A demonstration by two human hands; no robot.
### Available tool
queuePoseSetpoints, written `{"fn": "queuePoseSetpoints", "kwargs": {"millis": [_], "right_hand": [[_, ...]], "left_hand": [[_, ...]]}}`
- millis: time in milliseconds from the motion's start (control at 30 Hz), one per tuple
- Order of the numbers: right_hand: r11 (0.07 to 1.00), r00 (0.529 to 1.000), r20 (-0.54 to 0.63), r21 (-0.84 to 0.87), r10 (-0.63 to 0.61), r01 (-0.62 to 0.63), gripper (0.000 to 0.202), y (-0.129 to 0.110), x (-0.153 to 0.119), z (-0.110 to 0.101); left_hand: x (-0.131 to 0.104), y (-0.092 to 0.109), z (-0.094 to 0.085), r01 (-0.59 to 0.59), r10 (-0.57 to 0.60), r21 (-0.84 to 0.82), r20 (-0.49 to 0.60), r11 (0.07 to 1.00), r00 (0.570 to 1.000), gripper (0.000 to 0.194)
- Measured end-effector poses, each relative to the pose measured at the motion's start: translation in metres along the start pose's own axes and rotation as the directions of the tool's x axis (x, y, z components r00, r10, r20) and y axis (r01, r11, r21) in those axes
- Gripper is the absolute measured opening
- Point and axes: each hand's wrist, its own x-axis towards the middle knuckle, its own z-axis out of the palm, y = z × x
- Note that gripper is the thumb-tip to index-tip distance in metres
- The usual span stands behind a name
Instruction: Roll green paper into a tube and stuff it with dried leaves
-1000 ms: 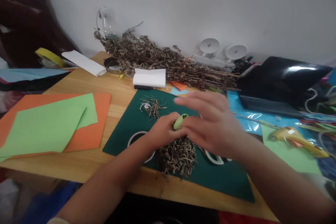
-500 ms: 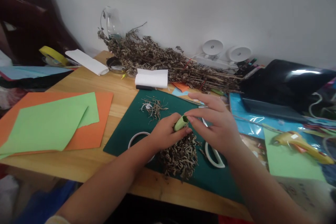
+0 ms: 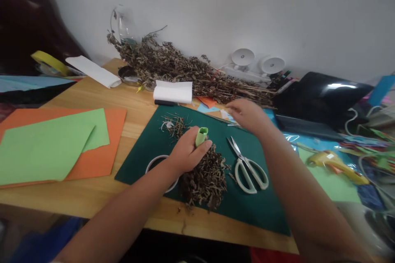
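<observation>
My left hand [image 3: 189, 152] is closed round a small rolled green paper tube [image 3: 201, 136], whose hollow end points upward between thumb and fingers. Just below the hand, a heap of dried, crumbled leaves [image 3: 205, 181] lies on the dark green cutting mat [image 3: 256, 209]. My right hand [image 3: 245, 114] reaches over the mat's far edge, its fingers loosely bent and slightly apart, close to small paper scraps [image 3: 224, 114] and a thin stick. No held thing shows in it. White-handled scissors [image 3: 247, 168] rest partly open on the mat. A white ring [image 3: 154, 162] is partly hidden behind my left forearm.
Bundled dried stalks [image 3: 173, 63] line the wall. A white paper roll [image 3: 173, 91] stands before them. Green sheets [image 3: 46, 144] cover an orange sheet [image 3: 114, 139] at left. A yellow glue gun [image 3: 336, 166] and a black laptop-like object [image 3: 317, 102] are at right.
My right hand has left the green tube and moved up and away to the mat's far edge, uncovering the scissors. My left hand still holds the tube, now more upright.
</observation>
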Motion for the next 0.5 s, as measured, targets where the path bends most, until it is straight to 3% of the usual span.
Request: {"fn": "queuePoseSetpoints", "kwargs": {"millis": [100,233,333,500], "right_hand": [[0.993,0.979,0.201,-0.117,0.027,-0.003,0.019,0.015,0.008,0.029],[0.972,0.938,0.340,-0.232,0.060,0.022,0.028,0.028,0.012,0.059],[0.964,0.913,0.405,-0.259,0.048,0.065,0.028,0.039,0.017,0.068],[0.960,0.900,0.435,-0.258,0.012,0.112,0.029,0.058,0.016,0.066]], "left_hand": [[0.001,0.001,0.000,0.012,-0.011,0.041,-0.019,0.999,1.000,0.019],[0.002,0.002,0.000,0.022,-0.021,0.049,-0.038,0.999,0.999,0.014],[0.001,0.000,0.000,0.035,-0.034,0.005,-0.091,0.999,0.995,0.014],[-0.002,-0.003,0.001,-0.046,0.032,-0.065,-0.205,0.997,0.978,0.011]]}}
